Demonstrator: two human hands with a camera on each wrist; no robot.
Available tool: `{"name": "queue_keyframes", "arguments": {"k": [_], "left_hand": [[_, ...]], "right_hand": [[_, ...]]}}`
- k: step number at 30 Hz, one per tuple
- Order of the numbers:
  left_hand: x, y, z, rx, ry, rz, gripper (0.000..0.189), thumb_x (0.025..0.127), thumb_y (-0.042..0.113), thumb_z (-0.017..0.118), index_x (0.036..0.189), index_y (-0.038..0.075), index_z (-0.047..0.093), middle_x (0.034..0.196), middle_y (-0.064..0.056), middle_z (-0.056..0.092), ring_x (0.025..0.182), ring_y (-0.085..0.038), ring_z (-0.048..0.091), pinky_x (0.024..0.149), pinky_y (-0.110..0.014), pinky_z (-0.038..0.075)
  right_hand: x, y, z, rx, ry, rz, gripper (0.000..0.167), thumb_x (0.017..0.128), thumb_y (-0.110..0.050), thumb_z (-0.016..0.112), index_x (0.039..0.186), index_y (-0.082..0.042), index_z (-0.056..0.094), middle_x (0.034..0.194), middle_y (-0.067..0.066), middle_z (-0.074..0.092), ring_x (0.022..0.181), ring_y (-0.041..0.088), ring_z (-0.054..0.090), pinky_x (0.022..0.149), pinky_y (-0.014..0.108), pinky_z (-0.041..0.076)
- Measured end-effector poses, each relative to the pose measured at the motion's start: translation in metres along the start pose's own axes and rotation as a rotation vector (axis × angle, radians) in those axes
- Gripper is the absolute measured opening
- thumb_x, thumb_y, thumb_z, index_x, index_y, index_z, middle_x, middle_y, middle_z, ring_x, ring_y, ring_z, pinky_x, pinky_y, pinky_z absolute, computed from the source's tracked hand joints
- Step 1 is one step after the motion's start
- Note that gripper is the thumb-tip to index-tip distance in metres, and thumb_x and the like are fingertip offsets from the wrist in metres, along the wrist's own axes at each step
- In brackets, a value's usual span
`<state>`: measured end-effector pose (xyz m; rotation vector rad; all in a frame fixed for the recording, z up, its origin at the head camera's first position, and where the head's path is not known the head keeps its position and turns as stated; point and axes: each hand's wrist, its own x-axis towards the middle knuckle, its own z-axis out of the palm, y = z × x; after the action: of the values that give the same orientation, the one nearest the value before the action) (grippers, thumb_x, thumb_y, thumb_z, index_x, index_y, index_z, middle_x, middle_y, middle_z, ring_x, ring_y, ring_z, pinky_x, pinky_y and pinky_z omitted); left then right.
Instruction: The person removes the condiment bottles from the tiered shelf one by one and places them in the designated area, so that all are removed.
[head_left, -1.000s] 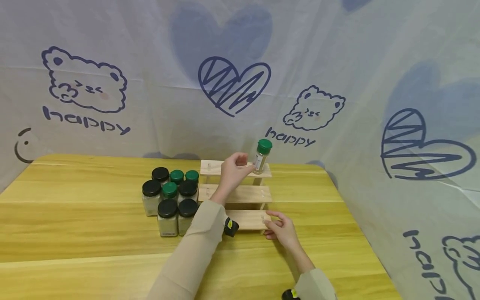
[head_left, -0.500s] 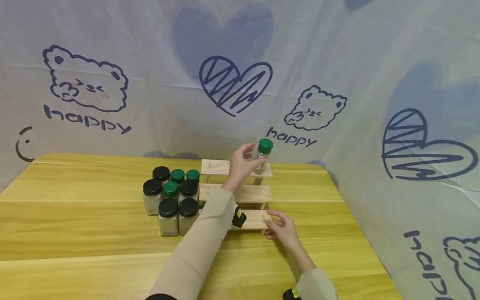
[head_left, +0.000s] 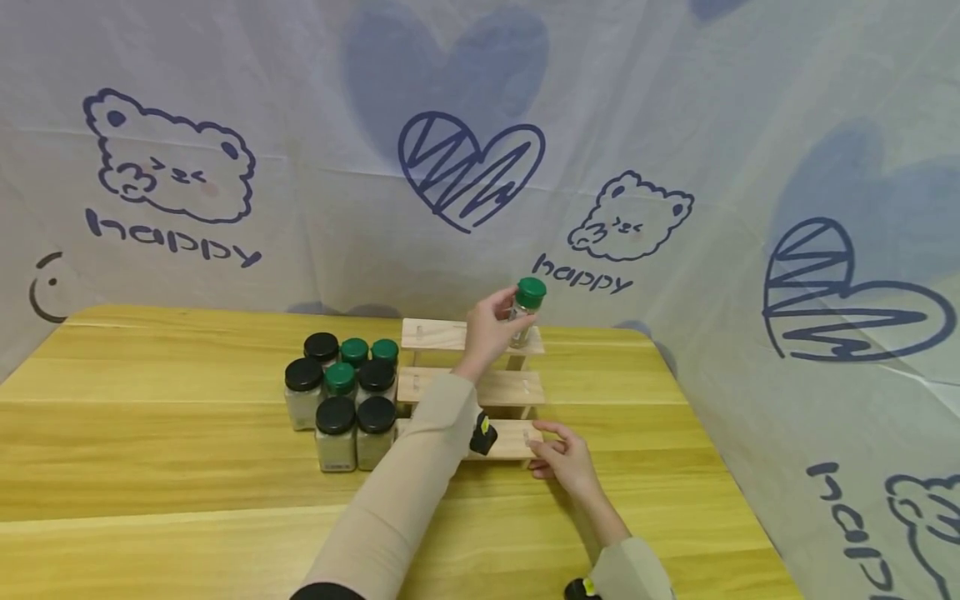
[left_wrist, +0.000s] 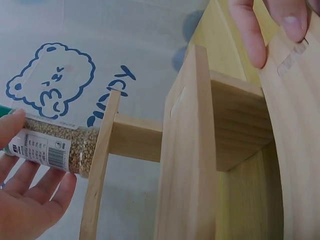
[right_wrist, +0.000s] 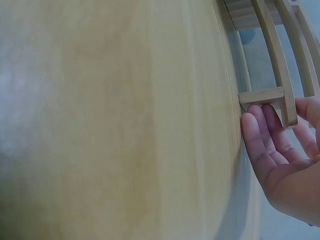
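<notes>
A clear spice jar with a green lid (head_left: 532,292) stands upright at the right end of the top shelf of a three-tier wooden rack (head_left: 427,335). My left hand (head_left: 487,330) holds this jar, thumb on the near side and fingers round the other. In the left wrist view the spice jar (left_wrist: 75,145) shows small tan grains and a white barcode label, its base right at the shelf board. My right hand (head_left: 567,463) grips the right end of the lowest shelf. In the right wrist view the right hand's fingers (right_wrist: 260,145) curl under the shelf end, the thumb above it.
Left of the rack, several black-lidded jars (head_left: 335,433) and green-lidded jars (head_left: 341,379) stand close together on the wooden table (head_left: 150,450). A printed cloth (head_left: 322,125) hangs behind the table and along its right side.
My left hand has shifted right round the green-lidded jar, and its fingers, apart from the jar half a second ago, now close on it. The jar and right hand stay put.
</notes>
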<state>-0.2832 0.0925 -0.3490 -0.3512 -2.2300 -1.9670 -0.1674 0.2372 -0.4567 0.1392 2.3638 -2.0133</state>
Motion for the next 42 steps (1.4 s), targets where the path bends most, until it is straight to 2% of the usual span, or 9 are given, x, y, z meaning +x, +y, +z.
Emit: {"name": "queue_keyframes", "arguments": {"k": [10,18,28,35,42], "left_hand": [[-0.001,-0.001,-0.004,-0.011,0.033,0.048,0.049,0.073,0.007,0.073,0.119,0.003,0.056,0.107,-0.013,0.062,0.092,-0.027,0.060,0.078,-0.030,0.050],[-0.009,0.003,-0.015,-0.037,0.075,0.087,0.047,0.071,0.009,0.075,0.114,0.002,0.059,0.101,-0.012,0.064,0.085,-0.023,0.062,0.075,-0.025,0.050],[-0.029,0.001,-0.036,0.004,0.059,0.106,0.043,0.071,0.010,0.075,0.111,0.002,0.061,0.098,-0.011,0.065,0.084,-0.021,0.062,0.074,-0.028,0.051],[-0.045,0.009,-0.050,0.042,0.043,0.120,0.043,0.071,0.012,0.076,0.111,0.004,0.061,0.103,-0.011,0.064,0.087,-0.023,0.061,0.077,-0.033,0.050],[-0.059,0.015,-0.065,0.024,0.051,0.131,0.041,0.070,0.009,0.076,0.108,0.001,0.062,0.101,-0.013,0.064,0.087,-0.023,0.061,0.075,-0.032,0.051]], "right_hand": [[-0.001,-0.003,0.001,0.007,-0.004,0.002,0.033,0.084,0.004,0.055,0.117,0.009,0.050,0.073,0.018,0.063,0.060,0.025,0.063,0.054,0.034,0.054],[0.000,0.000,-0.001,0.004,0.000,-0.005,0.033,0.085,0.003,0.056,0.117,0.008,0.050,0.074,0.020,0.063,0.060,0.024,0.062,0.054,0.033,0.054],[-0.001,0.001,-0.002,-0.006,-0.003,-0.004,0.033,0.085,0.003,0.056,0.117,0.008,0.050,0.075,0.022,0.063,0.061,0.027,0.063,0.054,0.033,0.054],[-0.001,0.001,-0.002,-0.010,-0.001,-0.004,0.033,0.085,0.002,0.055,0.117,0.008,0.050,0.075,0.021,0.063,0.060,0.025,0.063,0.054,0.033,0.054],[0.000,0.002,-0.001,-0.009,-0.012,-0.011,0.034,0.085,0.002,0.055,0.118,0.008,0.049,0.074,0.019,0.064,0.059,0.024,0.062,0.054,0.033,0.054]]}}
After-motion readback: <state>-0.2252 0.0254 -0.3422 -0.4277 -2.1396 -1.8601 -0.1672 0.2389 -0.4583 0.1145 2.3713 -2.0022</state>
